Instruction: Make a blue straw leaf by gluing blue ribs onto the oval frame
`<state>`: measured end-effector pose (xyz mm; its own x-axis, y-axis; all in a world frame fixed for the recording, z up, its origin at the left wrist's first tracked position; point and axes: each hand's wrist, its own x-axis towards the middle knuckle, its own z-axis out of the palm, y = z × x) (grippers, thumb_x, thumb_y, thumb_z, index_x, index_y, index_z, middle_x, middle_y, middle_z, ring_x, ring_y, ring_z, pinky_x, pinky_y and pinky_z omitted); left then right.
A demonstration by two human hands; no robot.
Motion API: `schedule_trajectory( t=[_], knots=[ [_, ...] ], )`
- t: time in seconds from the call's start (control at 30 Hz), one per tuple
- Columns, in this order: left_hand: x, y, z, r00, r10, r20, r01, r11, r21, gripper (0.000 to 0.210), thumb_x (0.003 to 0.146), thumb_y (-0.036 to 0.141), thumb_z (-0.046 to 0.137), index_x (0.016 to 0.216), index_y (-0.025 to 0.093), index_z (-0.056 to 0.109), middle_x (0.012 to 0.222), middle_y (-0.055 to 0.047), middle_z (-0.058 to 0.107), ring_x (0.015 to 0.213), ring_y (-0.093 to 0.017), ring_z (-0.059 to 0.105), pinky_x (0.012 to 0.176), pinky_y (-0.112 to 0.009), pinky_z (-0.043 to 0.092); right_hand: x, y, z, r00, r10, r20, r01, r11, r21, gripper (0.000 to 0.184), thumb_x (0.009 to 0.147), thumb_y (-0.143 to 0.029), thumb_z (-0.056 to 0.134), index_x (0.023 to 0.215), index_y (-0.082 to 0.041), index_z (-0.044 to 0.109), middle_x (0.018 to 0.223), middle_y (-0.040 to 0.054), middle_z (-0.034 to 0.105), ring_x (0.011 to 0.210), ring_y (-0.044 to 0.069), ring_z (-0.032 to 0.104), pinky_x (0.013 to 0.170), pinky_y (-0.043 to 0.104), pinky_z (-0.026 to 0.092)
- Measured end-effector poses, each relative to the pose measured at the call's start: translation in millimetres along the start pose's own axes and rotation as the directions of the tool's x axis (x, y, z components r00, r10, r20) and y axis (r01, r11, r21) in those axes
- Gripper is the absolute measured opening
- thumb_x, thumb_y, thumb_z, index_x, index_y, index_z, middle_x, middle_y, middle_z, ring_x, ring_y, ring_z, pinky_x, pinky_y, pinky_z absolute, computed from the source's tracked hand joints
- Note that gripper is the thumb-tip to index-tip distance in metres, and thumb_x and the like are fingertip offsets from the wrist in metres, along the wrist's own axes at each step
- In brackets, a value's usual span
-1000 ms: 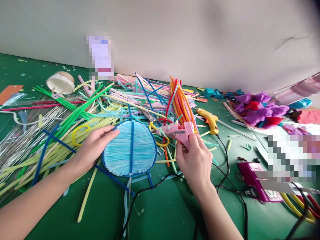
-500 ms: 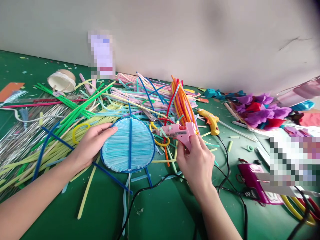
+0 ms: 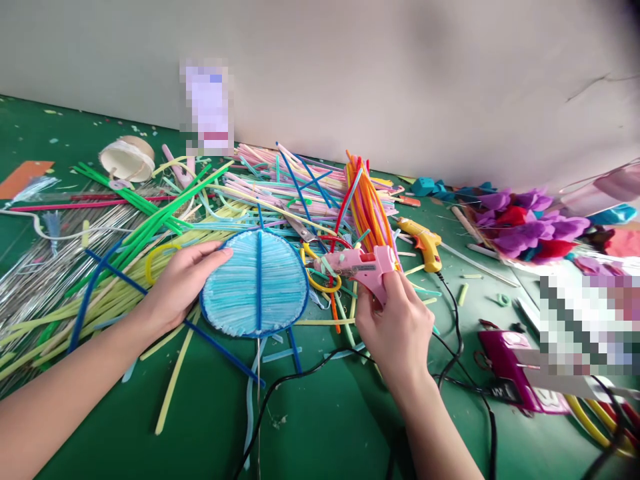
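My left hand [image 3: 183, 283] grips the left edge of a light blue fan-shaped panel [image 3: 235, 287], its thumb on the front. The panel is covered with rows of pipe cleaners, with a dark blue rim and a dark blue line down its middle. A thin metal wire [image 3: 259, 407] runs down from its lower edge. My right hand [image 3: 400, 323] is wrapped round a pink hot glue gun [image 3: 370, 263]. The gun's nozzle points left at the panel's right edge, a small distance off. Yellow-handled scissors [image 3: 327, 288] lie behind the nozzle.
Pipe cleaners in green, yellow, pink and orange [image 3: 370, 207] cover the table behind the panel. A yellow glue gun [image 3: 424, 245] lies at right, near a magenta device [image 3: 507, 357] and purple flowers [image 3: 530, 213]. Black cord [image 3: 300, 375] crosses the front. A tape roll [image 3: 127, 160] stands back left.
The panel sits slightly higher in view, tilted back a little. Both hands keep their hold, and the glue gun stays almost in the same place beside it.
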<state>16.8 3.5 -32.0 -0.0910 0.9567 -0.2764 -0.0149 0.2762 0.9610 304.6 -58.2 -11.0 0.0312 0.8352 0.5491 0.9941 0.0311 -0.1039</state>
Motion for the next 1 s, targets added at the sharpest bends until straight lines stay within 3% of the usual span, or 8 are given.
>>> schedule_trajectory(
  t=[1.0],
  knots=[
    [2.4, 3.5, 1.1, 0.995, -0.002, -0.100, -0.008, 0.995, -0.099, 0.030, 0.068, 0.036, 0.085, 0.093, 0.020, 0.078, 0.084, -0.001, 0.078, 0.073, -0.016, 0.071, 0.060, -0.020, 0.056, -1.9, 1.9, -2.3, 0.999, -0.030, -0.010, 0.031, 0.998, 0.054, 0.004, 0.083, -0.018, 0.051, 0.082, -0.022, 0.049, 0.073, -0.0009, 0.057, 0.052, 0.014, 0.047, 0.050, 0.025, 0.032]
  ],
)
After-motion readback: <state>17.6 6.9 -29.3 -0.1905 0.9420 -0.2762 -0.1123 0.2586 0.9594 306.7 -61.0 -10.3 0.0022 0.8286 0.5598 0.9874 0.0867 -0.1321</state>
